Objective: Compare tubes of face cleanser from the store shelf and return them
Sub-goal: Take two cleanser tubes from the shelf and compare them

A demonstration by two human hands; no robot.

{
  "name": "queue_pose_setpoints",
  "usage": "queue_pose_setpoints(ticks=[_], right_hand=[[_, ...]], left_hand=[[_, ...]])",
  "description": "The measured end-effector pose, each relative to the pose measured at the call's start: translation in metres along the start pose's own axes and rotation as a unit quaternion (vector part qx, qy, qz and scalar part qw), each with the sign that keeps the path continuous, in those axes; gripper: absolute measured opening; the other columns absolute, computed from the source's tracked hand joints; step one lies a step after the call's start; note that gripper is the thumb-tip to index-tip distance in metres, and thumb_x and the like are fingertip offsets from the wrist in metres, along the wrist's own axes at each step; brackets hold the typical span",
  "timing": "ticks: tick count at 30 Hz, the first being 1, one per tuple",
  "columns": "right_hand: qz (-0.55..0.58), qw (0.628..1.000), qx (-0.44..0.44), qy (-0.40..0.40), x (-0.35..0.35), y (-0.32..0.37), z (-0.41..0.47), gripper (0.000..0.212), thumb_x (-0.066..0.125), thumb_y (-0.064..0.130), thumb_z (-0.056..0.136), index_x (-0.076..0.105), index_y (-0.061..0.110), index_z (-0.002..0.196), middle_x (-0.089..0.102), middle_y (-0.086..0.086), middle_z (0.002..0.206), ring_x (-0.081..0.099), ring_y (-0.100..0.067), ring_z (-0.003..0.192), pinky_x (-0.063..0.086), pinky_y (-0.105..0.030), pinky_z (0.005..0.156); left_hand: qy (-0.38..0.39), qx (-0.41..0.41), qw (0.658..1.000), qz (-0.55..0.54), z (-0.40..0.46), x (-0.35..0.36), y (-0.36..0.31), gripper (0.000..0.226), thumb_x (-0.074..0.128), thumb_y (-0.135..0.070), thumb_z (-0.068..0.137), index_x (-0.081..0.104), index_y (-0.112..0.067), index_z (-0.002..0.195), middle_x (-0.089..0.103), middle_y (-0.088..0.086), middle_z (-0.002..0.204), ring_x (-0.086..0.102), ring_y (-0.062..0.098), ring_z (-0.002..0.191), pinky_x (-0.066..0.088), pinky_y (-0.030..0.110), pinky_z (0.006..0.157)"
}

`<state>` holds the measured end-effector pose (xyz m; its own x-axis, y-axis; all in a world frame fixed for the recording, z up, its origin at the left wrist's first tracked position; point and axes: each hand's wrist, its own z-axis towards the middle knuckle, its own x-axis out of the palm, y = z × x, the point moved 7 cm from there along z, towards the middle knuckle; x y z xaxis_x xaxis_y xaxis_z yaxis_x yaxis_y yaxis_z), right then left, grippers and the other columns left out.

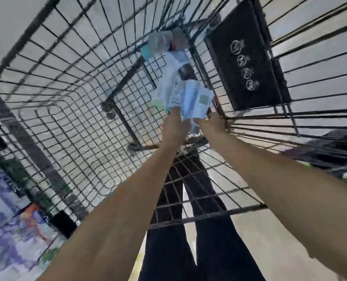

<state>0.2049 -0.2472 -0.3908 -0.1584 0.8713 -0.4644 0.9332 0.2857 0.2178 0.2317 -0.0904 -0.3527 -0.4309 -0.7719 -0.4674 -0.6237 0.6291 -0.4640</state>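
Both my arms stretch straight down and forward into a wire shopping cart, bare forearms running almost side by side and converging at the far right corner of its basket. My left hand reaches the near ends of a loose bundle of pale blue and white cleanser tubes; its fingers vanish into the blur against them, so I cannot tell whether that grip is closed on a tube or only touching. My right hand sits just beside it, at the cart's corner wire, fingers likewise smeared, grip unreadable. The tubes lie on the basket floor along the right wall, long axes pointing away from me, near ends at my fingertips, far ends toward a clear bottle and a teal item. A black panel with white round marks hangs on the cart's right side. My dark trouser legs show below through the mesh. Purple and white packages sit low on the left.
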Motion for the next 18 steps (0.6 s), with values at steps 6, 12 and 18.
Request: queue_pose_setpoints(ticks=[6,12,18], right_hand=[[0.052,0.998,0.016,-0.031,0.018,-0.003,0.025,0.063,0.089,0.034,0.071,0.057,0.010,0.119,0.066,-0.008,0.108,0.068,-0.028,0.089,0.063,-0.041,0.070],[0.107,0.994,0.038,-0.004,0.003,-0.006,0.014,0.058,0.091,0.026,0.068,0.059,0.010,0.114,0.069,-0.009,0.102,0.072,-0.028,0.083,0.064,-0.044,0.069],[0.163,0.983,0.054,0.071,-0.027,0.006,-0.041,0.057,0.092,0.013,0.070,0.053,0.017,0.112,0.067,-0.011,0.115,0.072,-0.031,0.093,0.062,-0.052,0.083]], left_hand=[[-0.035,-0.026,0.999,-0.016,0.026,0.020,0.018,0.025,0.062,-0.023,0.093,0.063,-0.010,0.115,0.072,0.013,0.103,0.069,0.031,0.089,0.060,0.042,0.076],[-0.022,-0.015,0.998,-0.048,0.020,0.001,0.013,0.023,0.061,-0.012,0.088,0.072,-0.008,0.108,0.072,0.010,0.087,0.065,0.027,0.075,0.050,0.033,0.059],[-0.016,-0.059,0.987,-0.151,-0.023,-0.053,0.009,0.008,0.065,-0.021,0.070,0.067,-0.014,0.071,0.054,0.002,0.061,0.046,0.020,0.058,0.039,0.032,0.058]])
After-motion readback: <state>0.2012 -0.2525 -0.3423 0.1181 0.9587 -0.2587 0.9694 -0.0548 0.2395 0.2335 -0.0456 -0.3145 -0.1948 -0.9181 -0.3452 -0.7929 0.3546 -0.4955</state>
